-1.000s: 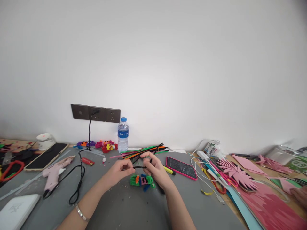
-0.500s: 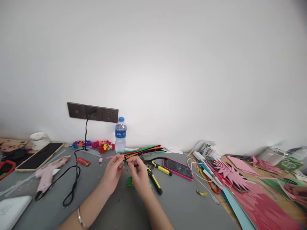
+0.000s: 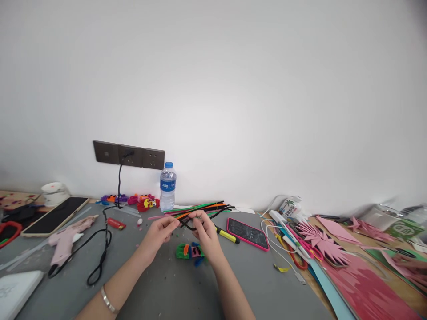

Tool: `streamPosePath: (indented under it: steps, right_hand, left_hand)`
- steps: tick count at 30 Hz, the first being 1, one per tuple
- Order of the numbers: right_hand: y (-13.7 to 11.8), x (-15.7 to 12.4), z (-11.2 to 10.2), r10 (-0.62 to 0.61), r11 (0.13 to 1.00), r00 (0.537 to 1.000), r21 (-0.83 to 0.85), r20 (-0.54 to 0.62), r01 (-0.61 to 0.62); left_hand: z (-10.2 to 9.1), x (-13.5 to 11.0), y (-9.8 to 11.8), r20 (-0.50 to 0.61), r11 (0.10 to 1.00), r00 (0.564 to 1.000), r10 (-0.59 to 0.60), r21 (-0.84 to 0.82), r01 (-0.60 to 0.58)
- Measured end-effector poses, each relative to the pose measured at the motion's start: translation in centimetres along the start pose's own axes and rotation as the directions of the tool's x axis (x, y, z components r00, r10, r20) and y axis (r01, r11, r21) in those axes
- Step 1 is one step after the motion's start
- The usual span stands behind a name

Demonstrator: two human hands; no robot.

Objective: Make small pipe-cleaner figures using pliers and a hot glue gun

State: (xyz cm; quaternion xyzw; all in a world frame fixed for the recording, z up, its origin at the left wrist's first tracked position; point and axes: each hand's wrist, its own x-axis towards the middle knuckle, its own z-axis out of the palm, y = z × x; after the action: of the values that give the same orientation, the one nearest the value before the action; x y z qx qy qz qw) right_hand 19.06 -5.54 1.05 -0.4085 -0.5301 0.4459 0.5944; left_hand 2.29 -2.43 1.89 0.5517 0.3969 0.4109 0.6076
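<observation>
Both my hands meet over the grey table (image 3: pixel 173 289), pinching a thin black pipe cleaner (image 3: pixel 187 225) that loops between them. My left hand (image 3: pixel 159 233) grips its left end with closed fingers. My right hand (image 3: pixel 204 232) pinches the other end, fingers curled. Just below the hands lies a small figure of green, orange, pink and blue pipe cleaners (image 3: pixel 191 251). A bundle of long coloured pipe cleaners (image 3: pixel 200 208) lies right behind the hands. A yellow-handled tool (image 3: pixel 227 235) pokes out to the right of my right hand.
A pink-cased phone (image 3: pixel 247 233) lies right of the hands, a water bottle (image 3: pixel 167 186) stands by the wall under a socket strip (image 3: pixel 128 155). A pink glue gun (image 3: pixel 66 240) with black cord lies at left. Pink paper cutouts (image 3: pixel 323 244), scissors and cables crowd the right side.
My hands have shifted slightly apart and the black pipe cleaner now loops between them. The colourful figure below, partly covered half a second ago, shows again.
</observation>
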Motion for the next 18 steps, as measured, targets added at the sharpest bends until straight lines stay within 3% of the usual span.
streamPosePath:
  steps: [3, 6, 8, 12, 14, 16, 18]
  right_hand:
    - [-0.3, 0.1, -0.7, 0.032, 0.999, 0.999, -0.036, 0.003, -0.032]
    - [-0.6, 0.1, -1.3, -0.011, 0.996, 0.999, -0.093, -0.042, 0.007]
    - [-0.6, 0.2, -1.7, -0.074, 0.992, 0.993, -0.112, -0.087, 0.064]
    - [-0.4, 0.8, -3.6, -0.239, 0.967, 0.92, -0.16, -0.312, 0.197]
    - [0.0, 1.0, -5.1, -0.271, 0.947, 0.88, -0.274, -0.39, 0.17]
    - [0.7, 1.0, -6.7, -0.248, 0.891, 0.896, -0.45, -0.369, 0.061]
    - [1.5, 0.7, -7.6, -0.178, 0.791, 0.94, -0.61, -0.29, -0.039]
  left_hand:
    - [-0.6, -0.1, 0.3, 0.146, 0.979, 0.987, 0.068, 0.182, -0.094]
    - [-0.8, -0.2, 0.4, 0.332, 0.941, 0.941, 0.06, 0.295, -0.164]
    - [-0.7, -0.3, 0.5, 0.347, 0.941, 0.936, 0.055, 0.295, -0.165]
    - [-0.5, 0.1, 0.3, 0.13, 0.979, 0.99, 0.054, 0.187, -0.078]
    - [-0.6, 0.4, 0.1, 0.019, 0.995, 0.999, 0.035, 0.096, -0.036]
    - [-0.8, 0.7, -0.1, -0.062, 1.0, 0.998, 0.026, 0.004, -0.025]
    - [-0.8, 0.8, -0.3, -0.114, 0.998, 0.993, 0.024, -0.059, -0.031]
